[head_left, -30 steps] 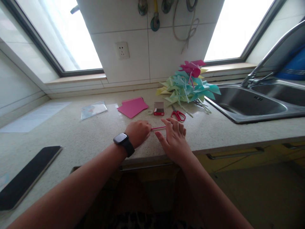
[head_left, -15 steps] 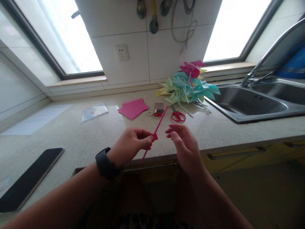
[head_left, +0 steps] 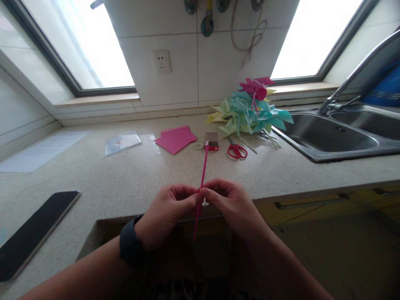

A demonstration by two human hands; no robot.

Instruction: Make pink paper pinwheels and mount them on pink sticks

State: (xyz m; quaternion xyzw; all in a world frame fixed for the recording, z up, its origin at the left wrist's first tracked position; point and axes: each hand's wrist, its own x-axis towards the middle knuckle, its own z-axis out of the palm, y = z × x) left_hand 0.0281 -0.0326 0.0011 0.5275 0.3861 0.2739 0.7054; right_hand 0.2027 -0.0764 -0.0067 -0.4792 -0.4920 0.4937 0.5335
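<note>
1. While the left hand and right hand pinch a slim pink paper rod near its middle, it slants across the speckled cream counter's front edge.
2. The rod looks already rolled; whether its seam is fastened, I cannot tell.
3. Pastel and pink paper pinwheels lie heaped, apparently finished; smooth pink paper sheets remain flat.

Noted from beside the person: both arms reach forward and converge ahead of the torso. The left forearm slants inward; the right forearm mirrors it. The left hand and right hand meet at the fingertips, thumb sides up. Each thumb presses towards its index finger in a pinch. The remaining fingers curl beneath, partly hidden; contact between them cannot be verified.
</note>
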